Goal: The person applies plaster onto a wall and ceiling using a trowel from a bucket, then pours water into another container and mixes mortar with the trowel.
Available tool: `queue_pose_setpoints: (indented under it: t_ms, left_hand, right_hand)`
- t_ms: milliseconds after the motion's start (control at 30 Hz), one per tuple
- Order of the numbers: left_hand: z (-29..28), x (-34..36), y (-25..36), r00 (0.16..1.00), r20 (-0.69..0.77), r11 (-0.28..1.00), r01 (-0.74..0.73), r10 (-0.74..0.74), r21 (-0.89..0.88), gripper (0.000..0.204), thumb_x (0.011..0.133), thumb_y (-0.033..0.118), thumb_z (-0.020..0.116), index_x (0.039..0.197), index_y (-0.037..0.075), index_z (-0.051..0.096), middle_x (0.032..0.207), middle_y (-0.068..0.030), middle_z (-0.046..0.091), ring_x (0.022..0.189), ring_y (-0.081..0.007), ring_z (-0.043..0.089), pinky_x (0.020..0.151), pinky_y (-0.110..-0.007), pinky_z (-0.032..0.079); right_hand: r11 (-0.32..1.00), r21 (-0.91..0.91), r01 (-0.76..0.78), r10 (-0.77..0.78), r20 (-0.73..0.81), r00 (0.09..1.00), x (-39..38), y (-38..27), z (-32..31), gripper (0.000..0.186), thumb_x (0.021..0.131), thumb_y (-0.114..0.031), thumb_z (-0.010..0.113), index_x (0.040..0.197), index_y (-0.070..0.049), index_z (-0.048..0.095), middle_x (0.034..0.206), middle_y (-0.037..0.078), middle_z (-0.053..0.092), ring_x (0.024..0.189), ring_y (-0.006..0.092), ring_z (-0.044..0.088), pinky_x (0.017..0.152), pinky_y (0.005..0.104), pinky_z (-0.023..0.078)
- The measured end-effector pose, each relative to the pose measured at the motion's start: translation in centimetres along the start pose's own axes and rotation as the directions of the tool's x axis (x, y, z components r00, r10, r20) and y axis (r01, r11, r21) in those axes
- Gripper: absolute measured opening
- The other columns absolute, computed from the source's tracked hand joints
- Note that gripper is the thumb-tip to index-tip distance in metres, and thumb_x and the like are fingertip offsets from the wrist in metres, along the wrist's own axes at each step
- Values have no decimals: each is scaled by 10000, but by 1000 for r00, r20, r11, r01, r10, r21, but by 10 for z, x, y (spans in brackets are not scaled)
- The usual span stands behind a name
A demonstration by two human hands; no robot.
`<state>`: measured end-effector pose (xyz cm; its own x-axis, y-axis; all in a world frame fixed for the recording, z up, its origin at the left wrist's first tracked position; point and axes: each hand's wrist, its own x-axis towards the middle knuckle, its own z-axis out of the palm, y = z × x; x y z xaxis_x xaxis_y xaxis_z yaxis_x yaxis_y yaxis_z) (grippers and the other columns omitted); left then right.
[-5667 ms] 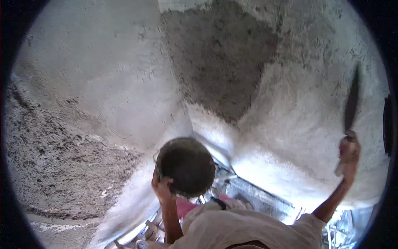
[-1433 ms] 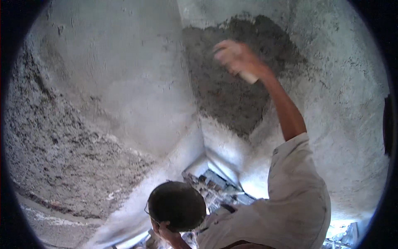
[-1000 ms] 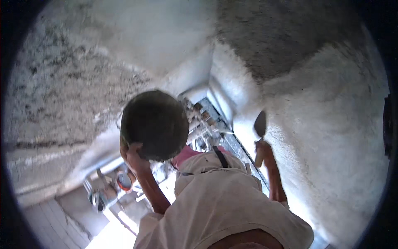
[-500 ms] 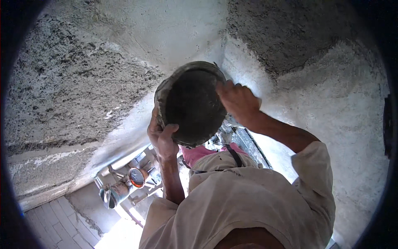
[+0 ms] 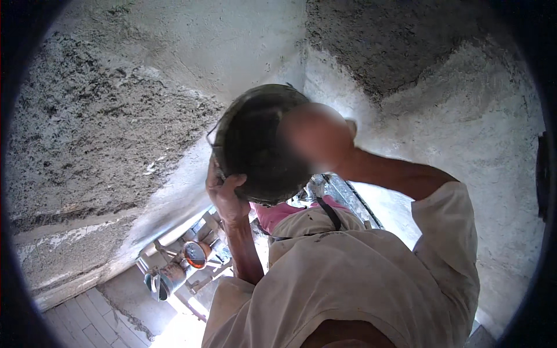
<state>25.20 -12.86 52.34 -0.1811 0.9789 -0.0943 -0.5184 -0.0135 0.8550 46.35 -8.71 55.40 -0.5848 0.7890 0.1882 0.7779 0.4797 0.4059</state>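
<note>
A dark mortar-crusted bucket (image 5: pixel 255 168) hangs tilted in front of me, its open mouth facing up at me. My left hand (image 5: pixel 228 194) is closed on its lower left rim, thumb over the edge and fingers behind the wall. At the upper left a thin wire bail (image 5: pixel 210 137) stands out from the rim. Over the bucket's right side, my right hand (image 5: pixel 319 136) reaches across the mouth, its fingers smeared. A short stub like a handle end (image 5: pixel 351 126) juts from behind that hand; the rest of what it holds is hidden. The bucket's inside is too dark to make out.
Rough grey plaster (image 5: pixel 104 127) covers the left wall, and a smoother pale wall (image 5: pixel 441 139) rises at right; they meet in a corner ahead. Far below stand an orange-rimmed bucket (image 5: pixel 196 253) and a greenish bucket (image 5: pixel 159 284) among timber pieces, beside pale floor planks (image 5: pixel 87 316).
My right hand has moved left and inward, from the bucket's right rim to over its mouth. The bucket has shifted slightly left, while my left hand keeps its grip.
</note>
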Motion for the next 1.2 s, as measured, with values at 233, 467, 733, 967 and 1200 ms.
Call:
queue_pose_setpoints:
  t_ms: [233,467,733,967,1200]
  left_hand:
    - [-46,-10,-10,949,-306,992,37,-74,-123,617,598,-64,541,1212,-62,605,1095,-144,669,938,-225,649,828,-345,553]
    - [-119,-28,-3,865,-500,965,-159,35,-207,728,622,-107,506,1343,-22,567,1143,-91,674,1008,-175,629,837,-251,509]
    - [-240,-48,43,669,-737,943,-298,96,-147,753,634,-94,481,1381,-9,527,1277,-91,630,1144,-183,601,980,-283,466]
    - [-332,-73,114,327,-931,971,-224,161,89,802,614,-82,493,1414,-38,479,1382,-127,558,1307,-229,501,1091,-312,380]
    - [-373,-122,159,149,-951,919,-333,272,211,766,647,-64,482,1413,-62,458,1381,-148,548,1287,-237,511,1075,-320,394]
  right_hand:
    - [893,420,163,-252,165,953,-23,-25,12,314,830,-218,648,1133,-137,631,835,77,612,676,213,647,575,363,520]
    - [727,686,26,-233,210,950,33,-28,11,456,836,-107,712,1268,-90,568,1054,159,662,916,369,667,781,453,535]
    - [563,823,75,-587,336,736,158,-149,2,406,818,-178,753,1188,-85,613,1066,162,689,994,378,652,845,442,524]
    - [393,916,77,-719,253,647,282,-233,-29,464,835,-211,749,1223,-15,587,1053,222,676,964,416,650,823,443,521]
    - [372,922,-103,-694,350,629,332,-273,-59,526,831,-245,740,1270,-8,572,1081,208,682,981,274,665,875,378,501]
